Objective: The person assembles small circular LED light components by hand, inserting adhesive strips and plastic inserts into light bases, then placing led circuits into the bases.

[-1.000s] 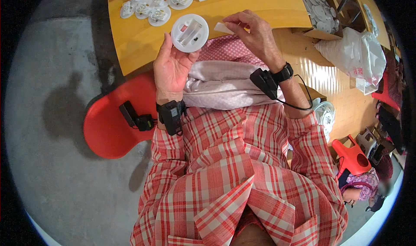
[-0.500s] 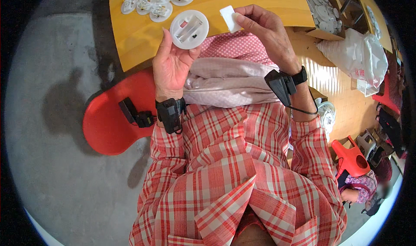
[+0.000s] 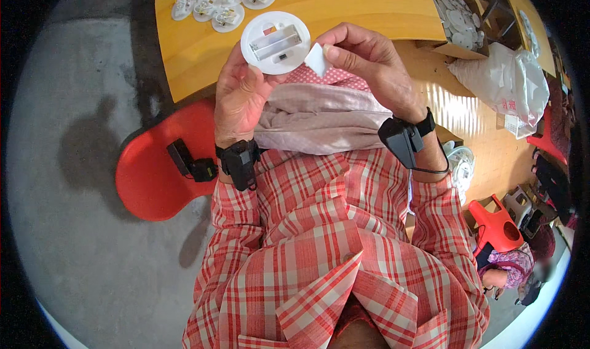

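Between the thumb and fingers of my left hand (image 3: 243, 97) is a round white plastic housing (image 3: 252, 30), its open battery compartment (image 3: 276, 43) facing up. Metal contacts show at the compartment's ends, with a small dark part below it and a reddish patch above. I see no batteries inside. My right hand (image 3: 369, 60) pinches a small white plastic cover (image 3: 316, 60) between thumb and fingers. That piece is tilted and sits close to the right rim of the housing; whether the two touch, I cannot tell.
On the yellow table (image 3: 369, 11), several round white units with exposed wiring (image 3: 227, 17) lie at the far left. A cardboard box of white discs (image 3: 458, 20) stands at the far right, near a white plastic bag (image 3: 510, 84). A red chair (image 3: 150, 177) is at my left.
The housing has come nearer and turned, so its compartment shows more fully. My right hand has moved left and down, bringing the tilted cover beside the housing.
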A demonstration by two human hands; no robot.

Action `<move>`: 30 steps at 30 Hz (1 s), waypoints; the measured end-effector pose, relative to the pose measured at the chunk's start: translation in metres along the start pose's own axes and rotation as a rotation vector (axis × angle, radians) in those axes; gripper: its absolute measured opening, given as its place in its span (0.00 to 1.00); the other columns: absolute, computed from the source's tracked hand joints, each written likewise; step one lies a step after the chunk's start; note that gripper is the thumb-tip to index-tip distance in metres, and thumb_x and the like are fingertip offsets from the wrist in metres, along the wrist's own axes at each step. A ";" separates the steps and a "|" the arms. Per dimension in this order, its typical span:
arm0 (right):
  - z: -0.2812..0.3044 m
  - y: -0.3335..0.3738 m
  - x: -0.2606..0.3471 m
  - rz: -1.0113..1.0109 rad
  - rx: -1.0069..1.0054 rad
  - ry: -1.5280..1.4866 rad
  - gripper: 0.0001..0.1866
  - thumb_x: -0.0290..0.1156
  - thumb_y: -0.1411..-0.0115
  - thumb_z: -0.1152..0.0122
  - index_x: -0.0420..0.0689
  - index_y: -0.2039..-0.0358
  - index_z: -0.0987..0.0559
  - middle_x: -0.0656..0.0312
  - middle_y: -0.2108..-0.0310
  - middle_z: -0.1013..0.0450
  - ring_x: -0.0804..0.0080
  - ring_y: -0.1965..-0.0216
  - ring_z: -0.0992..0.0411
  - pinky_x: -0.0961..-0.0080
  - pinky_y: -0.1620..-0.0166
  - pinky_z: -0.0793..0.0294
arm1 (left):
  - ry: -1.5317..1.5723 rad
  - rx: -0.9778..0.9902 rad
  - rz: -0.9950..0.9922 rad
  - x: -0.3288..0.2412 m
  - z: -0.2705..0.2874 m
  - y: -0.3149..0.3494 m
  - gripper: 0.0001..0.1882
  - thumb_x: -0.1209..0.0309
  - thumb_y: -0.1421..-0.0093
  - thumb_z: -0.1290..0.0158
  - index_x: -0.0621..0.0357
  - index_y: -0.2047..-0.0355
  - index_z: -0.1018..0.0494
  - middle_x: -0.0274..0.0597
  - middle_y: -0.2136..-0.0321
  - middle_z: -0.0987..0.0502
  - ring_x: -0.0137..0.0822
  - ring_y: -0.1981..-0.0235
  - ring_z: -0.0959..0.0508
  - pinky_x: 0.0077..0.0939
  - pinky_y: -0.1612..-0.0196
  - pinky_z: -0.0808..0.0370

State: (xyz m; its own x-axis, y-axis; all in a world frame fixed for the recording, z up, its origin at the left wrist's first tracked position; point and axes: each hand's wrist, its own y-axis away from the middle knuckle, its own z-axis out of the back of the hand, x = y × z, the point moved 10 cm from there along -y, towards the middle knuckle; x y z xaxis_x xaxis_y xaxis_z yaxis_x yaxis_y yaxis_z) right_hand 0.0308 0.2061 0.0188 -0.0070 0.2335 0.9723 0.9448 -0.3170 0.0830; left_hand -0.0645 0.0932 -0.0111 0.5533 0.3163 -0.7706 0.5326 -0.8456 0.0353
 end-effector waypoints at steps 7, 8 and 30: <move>-0.014 0.006 0.003 0.029 0.023 0.157 0.09 0.30 0.43 0.41 0.40 0.64 0.23 0.69 0.71 0.28 0.87 0.69 0.33 0.87 0.64 0.32 | 0.059 0.048 -0.042 -0.005 -0.013 -0.007 0.35 0.56 0.43 0.48 0.60 0.42 0.48 0.51 0.49 0.34 0.46 0.51 0.30 0.41 0.57 0.26; -0.015 0.006 0.011 0.092 0.022 0.298 0.09 0.30 0.44 0.41 0.40 0.65 0.23 0.69 0.72 0.27 0.87 0.70 0.33 0.88 0.65 0.32 | 0.026 0.079 -0.027 -0.005 -0.014 -0.007 0.36 0.54 0.43 0.49 0.60 0.41 0.49 0.51 0.49 0.34 0.46 0.51 0.30 0.41 0.58 0.25; -0.022 0.022 0.100 1.170 -0.327 0.636 0.07 0.25 0.53 0.34 0.37 0.75 0.23 0.52 0.69 0.32 0.61 0.64 0.33 0.70 0.64 0.33 | -0.030 0.121 0.060 0.001 -0.038 -0.009 0.39 0.48 0.42 0.53 0.58 0.41 0.54 0.54 0.46 0.40 0.55 0.51 0.30 0.54 0.60 0.23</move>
State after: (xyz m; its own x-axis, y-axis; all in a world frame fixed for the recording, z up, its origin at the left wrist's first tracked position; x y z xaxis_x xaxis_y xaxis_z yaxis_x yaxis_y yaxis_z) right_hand 0.0434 0.2025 0.1227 0.5020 -0.7479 0.4343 0.3845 -0.2568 -0.8867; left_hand -0.0442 0.1174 0.0118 0.5613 0.2519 -0.7884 0.4166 -0.9091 0.0061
